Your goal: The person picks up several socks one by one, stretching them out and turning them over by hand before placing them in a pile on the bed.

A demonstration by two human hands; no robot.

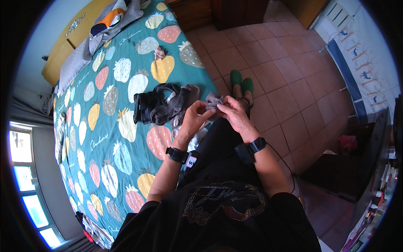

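Between my two hands is a bunched dark grey sock (pixel 214 100), held over my lap at the bed's edge. My left hand (pixel 196 115) pinches its left side between thumb and fingers. On the opposite side, my right hand (pixel 232 111) grips the sock with thumb and fingertips. Just left of my left hand, a pile of dark socks (pixel 165 108) lies on the bedspread (pixel 126 176). Black folded fabric (pixel 146 107) forms the left part of that pile. Farther up the bed rests a small crumpled pinkish-brown sock-like piece (pixel 159 53).
Grey pillows (pixel 75 64) lean by the yellow headboard (pixel 58 67). To the right stretches a tiled floor (pixel 292 97), where my feet wear green slippers (pixel 241 82). A dark desk (pixel 371 157) with small items stands at the right. A black cable (pixel 281 157) hangs beside my right forearm.
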